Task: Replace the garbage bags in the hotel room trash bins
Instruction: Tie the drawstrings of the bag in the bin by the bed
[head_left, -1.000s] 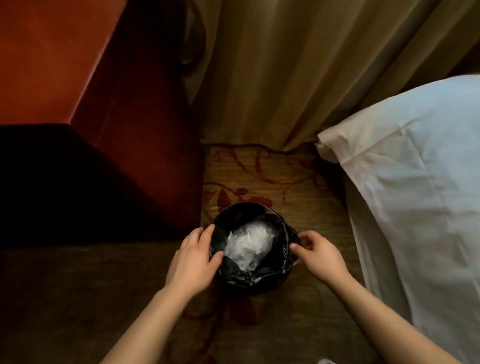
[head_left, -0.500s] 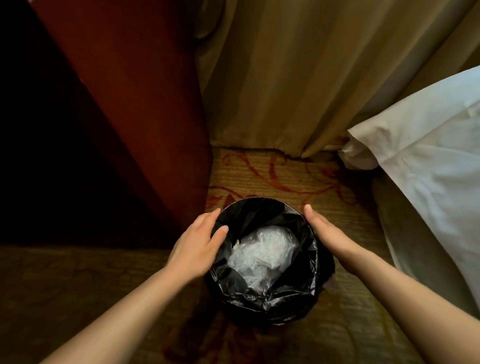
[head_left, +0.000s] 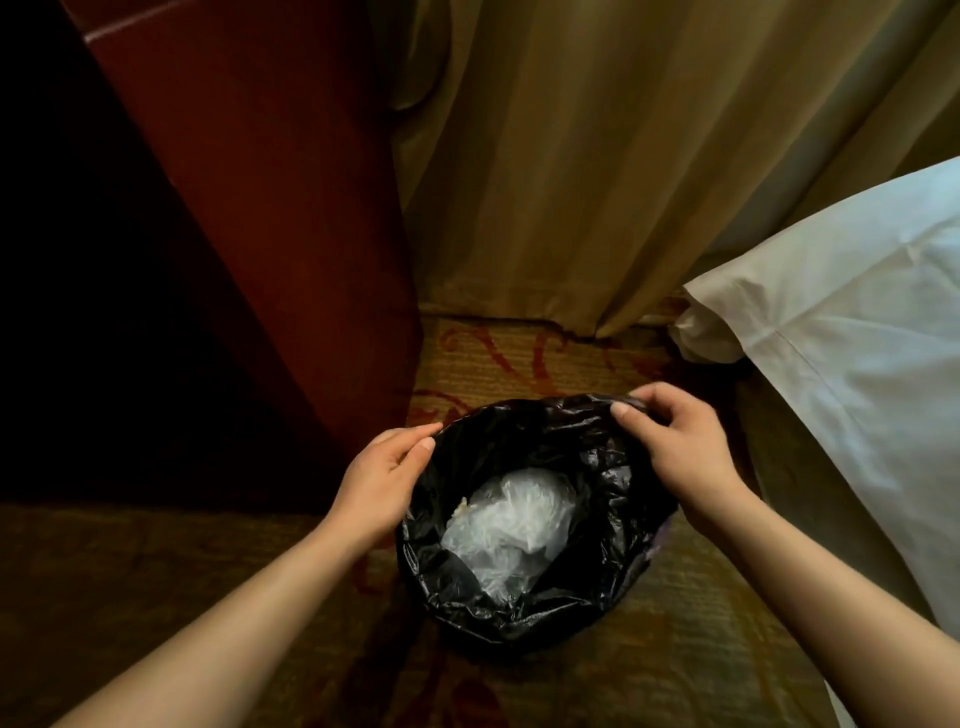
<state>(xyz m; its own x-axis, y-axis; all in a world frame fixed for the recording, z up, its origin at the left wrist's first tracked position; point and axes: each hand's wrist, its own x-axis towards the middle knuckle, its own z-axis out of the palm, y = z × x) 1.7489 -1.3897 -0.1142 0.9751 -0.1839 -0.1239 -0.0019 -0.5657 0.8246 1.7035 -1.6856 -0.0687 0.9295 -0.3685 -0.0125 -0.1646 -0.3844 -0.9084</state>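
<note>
Pinching far-right rim of black garbage bag (head_left: 519, 616): right hand (head_left: 685, 452), thumb on film. Left hand (head_left: 379, 473) at left rim, grip unclear. Bag mouth between both hands, low on carpet (head_left: 675, 649); crumpled clear plastic (head_left: 514, 525) inside. Likely pull: straight up.

Bin hidden under black bag (head_left: 618, 545); white bedding (head_left: 857, 364) cut off at rt edge.
</note>
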